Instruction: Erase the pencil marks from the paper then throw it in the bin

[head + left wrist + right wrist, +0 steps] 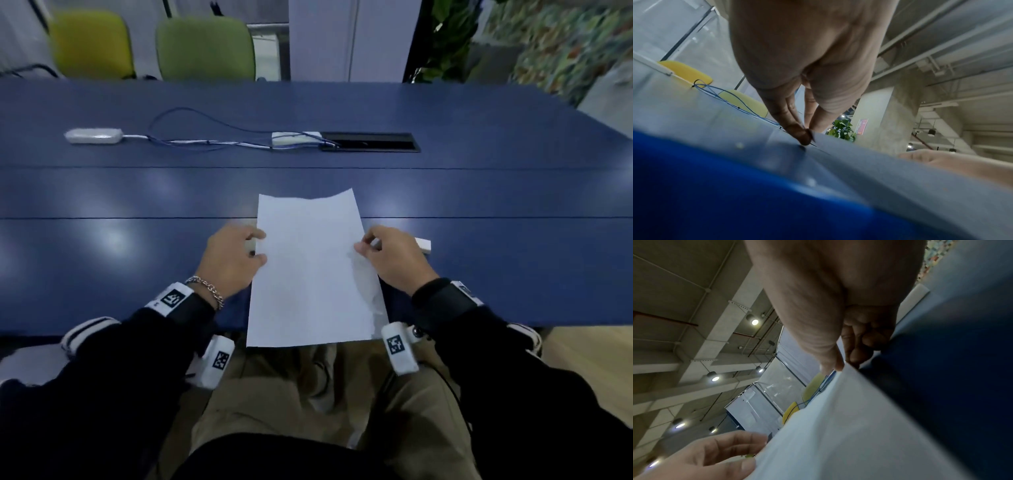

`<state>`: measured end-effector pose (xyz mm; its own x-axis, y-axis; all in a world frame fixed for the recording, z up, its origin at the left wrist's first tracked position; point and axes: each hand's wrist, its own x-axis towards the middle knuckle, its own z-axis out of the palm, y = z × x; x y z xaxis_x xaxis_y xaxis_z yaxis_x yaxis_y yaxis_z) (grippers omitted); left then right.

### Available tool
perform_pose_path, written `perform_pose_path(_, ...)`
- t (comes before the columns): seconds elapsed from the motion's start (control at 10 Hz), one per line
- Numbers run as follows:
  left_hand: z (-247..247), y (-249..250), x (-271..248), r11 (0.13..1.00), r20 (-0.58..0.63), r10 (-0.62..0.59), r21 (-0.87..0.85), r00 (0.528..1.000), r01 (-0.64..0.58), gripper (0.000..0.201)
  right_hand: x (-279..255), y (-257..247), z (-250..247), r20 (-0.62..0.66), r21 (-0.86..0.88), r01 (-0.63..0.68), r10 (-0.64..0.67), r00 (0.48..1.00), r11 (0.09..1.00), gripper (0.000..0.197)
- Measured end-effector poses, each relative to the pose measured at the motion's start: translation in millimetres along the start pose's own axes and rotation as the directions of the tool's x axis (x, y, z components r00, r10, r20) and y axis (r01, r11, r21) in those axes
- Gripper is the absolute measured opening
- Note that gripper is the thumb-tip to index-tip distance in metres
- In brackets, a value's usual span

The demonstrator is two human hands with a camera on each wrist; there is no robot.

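Observation:
A white sheet of paper (308,267) lies lengthwise on the blue table (137,257), with its near end hanging over the table's front edge. No pencil marks show on it. My left hand (261,247) pinches the sheet's left edge; in the left wrist view my left hand (807,136) has its fingertips down at the edge of the paper (879,178). My right hand (363,245) pinches the right edge between thumb and fingers and lifts it slightly, as the right wrist view shows of the right hand (842,365) and the paper (838,434). A white eraser (423,244) lies just behind my right hand.
A white adapter (92,136), blue cables (205,142) and a black cable hatch (370,141) lie at the table's far middle. A yellow chair (90,42) and a green chair (205,48) stand behind it, with a plant (445,41) at the back right. No bin is in view.

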<state>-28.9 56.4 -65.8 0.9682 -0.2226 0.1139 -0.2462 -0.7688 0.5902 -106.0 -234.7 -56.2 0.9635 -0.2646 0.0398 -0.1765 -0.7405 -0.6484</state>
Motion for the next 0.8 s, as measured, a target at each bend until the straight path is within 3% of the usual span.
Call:
perform_pose_path(0.1,-1.5,2.3,4.3,0.996,0.025,0.004,0.093,1.000,-0.006,0.037,-11.3,-4.7,-9.0,0.009,-0.099,0.044,-0.043,0.999,0.994,0.032)
perform_pose_path(0.2,-10.2,4.3,-4.7,0.975,0.110,0.058,0.208,0.992,-0.080,0.051,-30.9,-3.4,-12.6,0.129,-0.186,0.174,-0.152,0.980,0.967,0.053)
perform_pose_path(0.3,-14.2,8.6,-17.6,0.933,0.279,0.032,0.337,0.960,-0.129,0.075,-42.7,4.2,-7.7,0.241,-0.262,0.207,-0.144,0.960,0.943,0.061)
perform_pose_path(0.4,-10.4,10.1,-18.1,0.921,0.296,0.008,0.370,0.955,-0.122,0.064,-44.6,5.9,-4.0,0.243,-0.310,0.192,-0.118,0.963,0.931,0.059)
perform_pose_path(0.6,-7.9,2.6,-7.8,0.947,0.297,0.014,0.304,0.955,-0.108,0.062,-33.8,1.8,-2.8,0.245,-0.316,0.165,-0.088,0.966,0.934,0.056)
perform_pose_path(0.7,-8.8,-7.3,-7.8,0.976,0.304,0.025,0.200,0.952,-0.089,0.068,-28.8,5.1,2.1,0.231,-0.287,0.188,-0.123,0.965,0.939,0.058)
perform_pose_path(0.8,-18.7,-12.1,-8.3,0.999,0.232,0.035,-0.031,0.972,-0.029,0.069,-27.2,4.4,-8.3,0.152,-0.133,0.073,-0.053,0.987,0.988,0.058)
